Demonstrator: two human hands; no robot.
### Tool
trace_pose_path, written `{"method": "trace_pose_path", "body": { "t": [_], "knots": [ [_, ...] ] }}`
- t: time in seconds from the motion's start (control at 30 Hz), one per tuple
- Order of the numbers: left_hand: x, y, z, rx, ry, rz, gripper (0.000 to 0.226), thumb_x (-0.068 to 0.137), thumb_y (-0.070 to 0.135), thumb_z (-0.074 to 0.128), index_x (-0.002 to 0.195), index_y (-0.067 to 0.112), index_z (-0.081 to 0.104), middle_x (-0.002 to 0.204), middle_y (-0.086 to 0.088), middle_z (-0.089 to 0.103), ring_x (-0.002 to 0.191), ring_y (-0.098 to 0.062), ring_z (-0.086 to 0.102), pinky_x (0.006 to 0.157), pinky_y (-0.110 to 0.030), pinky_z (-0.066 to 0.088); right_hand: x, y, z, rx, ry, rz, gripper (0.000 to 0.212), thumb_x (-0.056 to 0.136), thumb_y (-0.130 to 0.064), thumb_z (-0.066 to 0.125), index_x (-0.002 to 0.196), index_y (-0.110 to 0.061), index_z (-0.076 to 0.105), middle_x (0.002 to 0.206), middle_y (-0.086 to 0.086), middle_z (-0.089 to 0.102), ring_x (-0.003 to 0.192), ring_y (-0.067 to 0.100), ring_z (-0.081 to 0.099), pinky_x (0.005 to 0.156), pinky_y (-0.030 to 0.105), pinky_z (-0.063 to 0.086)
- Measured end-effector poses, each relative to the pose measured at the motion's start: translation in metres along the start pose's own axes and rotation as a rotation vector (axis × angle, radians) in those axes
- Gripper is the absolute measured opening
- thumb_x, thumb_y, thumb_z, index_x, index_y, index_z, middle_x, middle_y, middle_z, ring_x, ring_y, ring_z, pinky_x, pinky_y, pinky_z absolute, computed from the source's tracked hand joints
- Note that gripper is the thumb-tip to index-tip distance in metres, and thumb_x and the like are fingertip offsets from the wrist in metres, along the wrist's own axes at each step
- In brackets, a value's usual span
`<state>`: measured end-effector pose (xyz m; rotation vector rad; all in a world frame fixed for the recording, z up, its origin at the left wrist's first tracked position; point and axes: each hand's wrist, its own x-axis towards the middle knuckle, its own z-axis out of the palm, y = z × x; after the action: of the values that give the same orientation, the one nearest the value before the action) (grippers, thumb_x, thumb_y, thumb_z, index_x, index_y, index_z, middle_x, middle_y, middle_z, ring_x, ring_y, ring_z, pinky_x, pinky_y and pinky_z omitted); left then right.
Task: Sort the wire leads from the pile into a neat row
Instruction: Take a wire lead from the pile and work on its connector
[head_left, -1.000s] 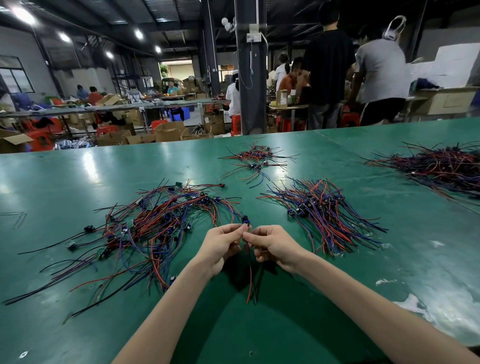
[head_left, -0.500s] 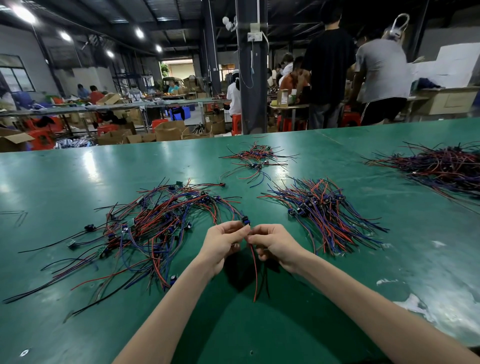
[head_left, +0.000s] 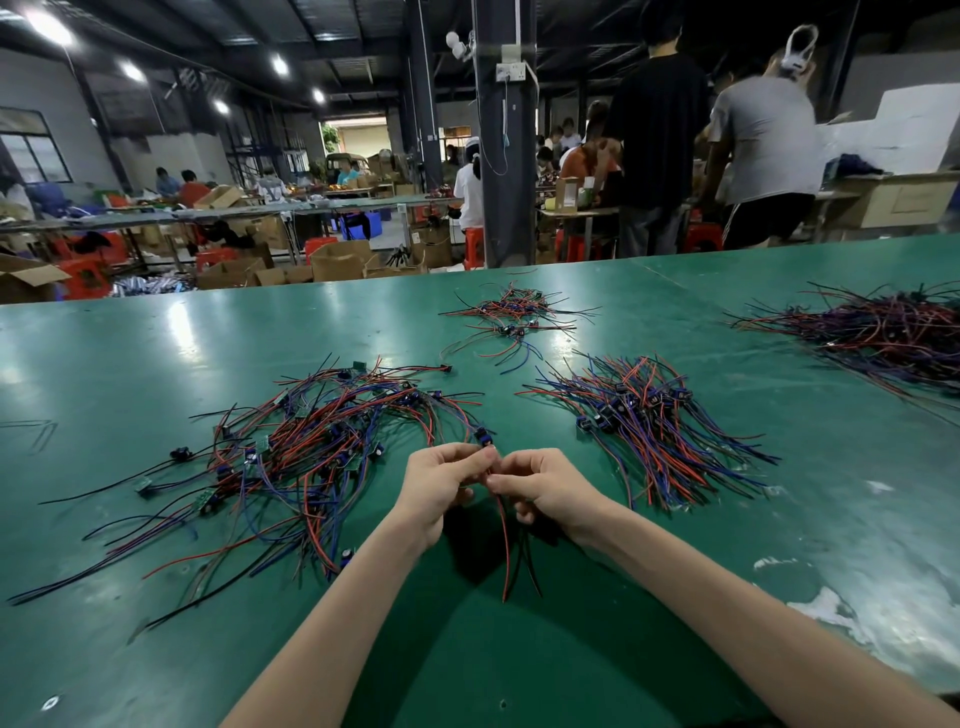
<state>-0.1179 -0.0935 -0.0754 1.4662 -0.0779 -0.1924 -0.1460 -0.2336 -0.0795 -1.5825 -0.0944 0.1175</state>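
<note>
One lead (head_left: 505, 540) | your left hand (head_left: 441, 483) and right hand (head_left: 545, 488) both pinched its top | guess so it hung straight over the worktop (head_left: 156, 364)

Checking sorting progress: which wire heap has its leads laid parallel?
The heap beside the right hand, its wires lying side by side; the rest are tangled.

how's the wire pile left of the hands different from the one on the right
The left pile is a loose tangle, leads looping every way; the right pile lies fanned, leads roughly aligned. The left pile sprawls wider; the right pile is compact. Both hold red, blue and black leads with dark connectors.
</note>
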Motion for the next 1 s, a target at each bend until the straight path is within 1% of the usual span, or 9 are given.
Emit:
{"method": "trace_pose_path", "body": {
  "t": [0.13, 0.2, 0.33, 0.43, 0.53, 0.63, 0.73, 0.87, 1.0],
  "knots": [
    [0.004, 0.004, -0.007, -0.090, 0.046, -0.005, 0.009, 0.082, 0.009, 0.070, 0.075, 0.010, 0.065, 0.063, 0.003, 0.070, 0.047, -0.001, 0.051, 0.044, -0.014, 0.037, -0.004, -0.003, 0.002, -0.073, -0.023, -0.021, 0.011, 0.086, -0.002, 0.066, 0.078, -0.007, 0.060, 0.062, 0.009, 0.055, 0.034, 0.006, 0.038, 0.035, 0.017, 0.030],
    [0.007, 0.007, -0.014, -0.156, 0.093, -0.012, 0.007, 0.082, 0.007, 0.070, 0.076, 0.008, 0.065, 0.064, 0.001, 0.070, 0.046, -0.001, 0.051, 0.042, -0.014, 0.039, -0.007, -0.004, 0.004, -0.104, -0.054, -0.033, 0.009, 0.086, -0.003, 0.066, 0.079, -0.007, 0.062, 0.061, 0.006, 0.059, 0.035, 0.005, 0.038, 0.037, 0.016, 0.031],
    [0.012, 0.011, -0.025, -0.207, 0.173, -0.023, 0.005, 0.081, 0.007, 0.070, 0.077, 0.007, 0.067, 0.064, 0.000, 0.070, 0.047, -0.002, 0.051, 0.044, -0.014, 0.043, -0.012, -0.007, 0.007, -0.162, -0.118, -0.059, 0.005, 0.085, -0.004, 0.067, 0.081, -0.006, 0.064, 0.065, 0.006, 0.061, 0.043, 0.008, 0.039, 0.039, 0.016, 0.032],
    [0.013, 0.012, -0.030, -0.217, 0.192, -0.026, 0.005, 0.081, 0.008, 0.070, 0.078, 0.006, 0.067, 0.065, 0.000, 0.070, 0.049, -0.003, 0.051, 0.045, -0.014, 0.044, -0.015, -0.009, 0.005, -0.185, -0.181, -0.070, 0.003, 0.085, -0.002, 0.067, 0.084, -0.005, 0.066, 0.068, 0.005, 0.063, 0.052, 0.013, 0.041, 0.042, 0.016, 0.034],
    [0.012, 0.011, -0.030, -0.202, 0.202, -0.033, 0.004, 0.081, 0.008, 0.071, 0.079, 0.006, 0.068, 0.066, 0.000, 0.071, 0.051, -0.004, 0.053, 0.048, -0.016, 0.046, -0.016, -0.011, 0.002, -0.210, -0.237, -0.064, 0.005, 0.085, -0.002, 0.067, 0.086, -0.007, 0.066, 0.067, 0.001, 0.065, 0.055, 0.016, 0.042, 0.043, 0.016, 0.034],
    [0.012, 0.010, -0.029, -0.196, 0.197, -0.036, 0.004, 0.081, 0.008, 0.071, 0.081, 0.006, 0.068, 0.067, 0.000, 0.071, 0.055, -0.007, 0.053, 0.051, -0.017, 0.046, -0.016, -0.013, -0.002, -0.221, -0.288, -0.035, 0.005, 0.087, -0.007, 0.066, 0.090, -0.008, 0.063, 0.066, -0.001, 0.066, 0.053, 0.014, 0.042, 0.042, 0.016, 0.034],
    [0.012, 0.010, -0.028, -0.205, 0.193, -0.031, 0.004, 0.081, 0.008, 0.071, 0.081, 0.005, 0.068, 0.065, 0.000, 0.070, 0.054, -0.006, 0.052, 0.050, -0.016, 0.046, -0.016, -0.015, -0.005, -0.240, -0.332, -0.014, 0.010, 0.089, -0.009, 0.065, 0.097, -0.007, 0.060, 0.067, 0.000, 0.066, 0.048, 0.013, 0.041, 0.040, 0.017, 0.032],
    [0.012, 0.010, -0.029, -0.221, 0.191, -0.024, 0.003, 0.083, 0.007, 0.069, 0.083, 0.004, 0.068, 0.066, -0.001, 0.070, 0.052, -0.005, 0.051, 0.049, -0.015, 0.045, -0.018, -0.017, -0.007, -0.288, -0.416, -0.020, 0.018, 0.090, -0.006, 0.062, 0.106, -0.010, 0.058, 0.072, 0.005, 0.064, 0.045, 0.009, 0.039, 0.042, 0.017, 0.034],
    [0.012, 0.009, -0.029, -0.218, 0.191, -0.017, 0.003, 0.082, 0.007, 0.070, 0.082, 0.004, 0.068, 0.066, -0.001, 0.070, 0.052, -0.005, 0.051, 0.050, -0.016, 0.045, -0.019, -0.019, -0.009, -0.251, -0.464, 0.017, 0.022, 0.091, -0.004, 0.059, 0.112, -0.007, 0.053, 0.072, 0.008, 0.060, 0.042, 0.007, 0.036, 0.040, 0.016, 0.031]
  ]
}}
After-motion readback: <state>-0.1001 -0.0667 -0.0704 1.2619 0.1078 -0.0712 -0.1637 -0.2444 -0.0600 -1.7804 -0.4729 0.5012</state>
